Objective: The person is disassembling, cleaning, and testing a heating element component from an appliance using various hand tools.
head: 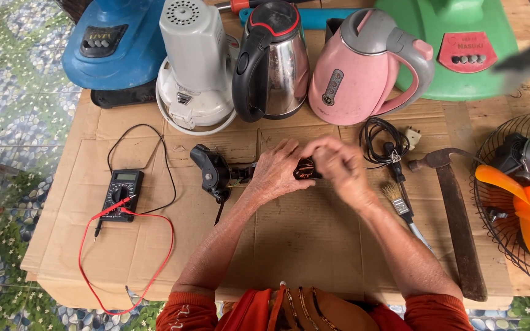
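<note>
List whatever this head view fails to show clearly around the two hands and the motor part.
- Small motor: mostly covered by the left hand and right hand; only copper windings show.
- Right hand's fingertips: motion-blurred, so the grip is unclear.
- Multimeter display: too small to read.
- Fan cage: cut off by the right edge.
- Green fan base: cut off by the top edge.

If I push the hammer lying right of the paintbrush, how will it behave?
The hammer probably feels head-heavy: a metal head on a long wooden handle. Lying flat on the cardboard, it should slide or pivot rather than roll. It looks rigid, so likely no flex.
</note>
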